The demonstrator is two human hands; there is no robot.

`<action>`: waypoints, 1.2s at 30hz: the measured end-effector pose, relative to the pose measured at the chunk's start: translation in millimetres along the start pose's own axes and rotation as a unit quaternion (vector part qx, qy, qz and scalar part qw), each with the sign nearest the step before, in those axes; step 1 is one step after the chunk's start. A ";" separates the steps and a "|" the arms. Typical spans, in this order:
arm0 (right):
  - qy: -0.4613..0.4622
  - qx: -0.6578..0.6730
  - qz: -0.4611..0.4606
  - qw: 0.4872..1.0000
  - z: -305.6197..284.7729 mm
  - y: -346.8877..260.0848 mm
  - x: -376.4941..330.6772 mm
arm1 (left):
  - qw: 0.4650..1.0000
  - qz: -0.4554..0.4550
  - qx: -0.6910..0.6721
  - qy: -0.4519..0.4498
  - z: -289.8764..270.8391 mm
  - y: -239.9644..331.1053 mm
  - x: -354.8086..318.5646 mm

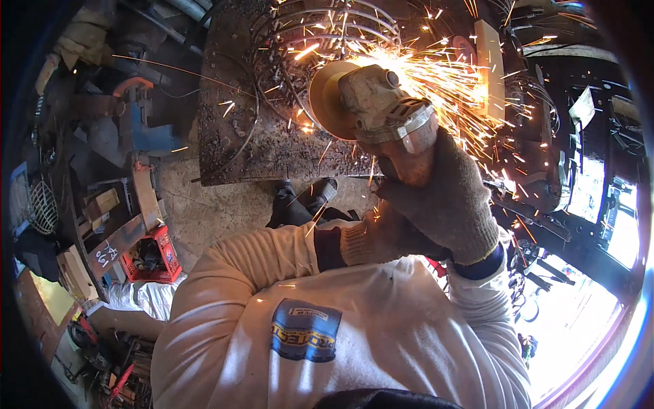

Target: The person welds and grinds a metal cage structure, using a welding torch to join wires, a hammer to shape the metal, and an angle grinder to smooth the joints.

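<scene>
An angle grinder (pixel 381 102) is over the front of a worn metal-topped table (pixel 293 146), its round disc (pixel 330 99) facing left and throwing bright sparks to the right. My right hand (pixel 453 198), in a grey-brown knit glove, is wrapped round the grinder's body. Just below it my left hand (pixel 388 235), gloved alike, closes at the rear end of the tool; its fingers are mostly hidden by the right hand. Beyond the disc lies a frame of curved metal rods (pixel 334 27). Where the disc meets the metal is hidden by the guard and the glare.
A pale wooden block (pixel 490 71) stands on the table, in the sparks' path. At left are a blue clamp-like tool (pixel 146 133) and a red crate (pixel 151 255). A thin wire loop (pixel 248 136) overhangs the table's front. My shoes (pixel 306 194) are by the table's near edge.
</scene>
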State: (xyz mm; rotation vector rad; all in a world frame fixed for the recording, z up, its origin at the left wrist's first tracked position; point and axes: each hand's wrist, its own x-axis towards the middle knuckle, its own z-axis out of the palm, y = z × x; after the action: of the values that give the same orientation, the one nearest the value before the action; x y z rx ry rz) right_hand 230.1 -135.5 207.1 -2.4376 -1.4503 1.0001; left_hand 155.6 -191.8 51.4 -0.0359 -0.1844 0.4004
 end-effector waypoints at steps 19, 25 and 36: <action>0.031 0.011 -0.054 0.998 1.1 9.9 -0.8 | 0.986 -0.039 0.161 -0.010 12.3 12.6 3.0; 0.004 -0.001 -0.036 0.999 -2.4 9.7 -2.8 | 0.999 -0.039 0.013 -0.004 10.8 5.1 4.5; 0.009 0.015 -0.033 0.999 -6.1 7.2 -1.5 | 0.860 0.096 0.502 -0.011 -7.8 -16.2 -2.5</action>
State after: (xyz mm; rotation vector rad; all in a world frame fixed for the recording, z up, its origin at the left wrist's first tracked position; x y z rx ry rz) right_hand 238.6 -139.3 209.4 -2.3552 -1.4885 0.9755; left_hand 161.0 -207.7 44.5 0.9932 0.0250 0.6589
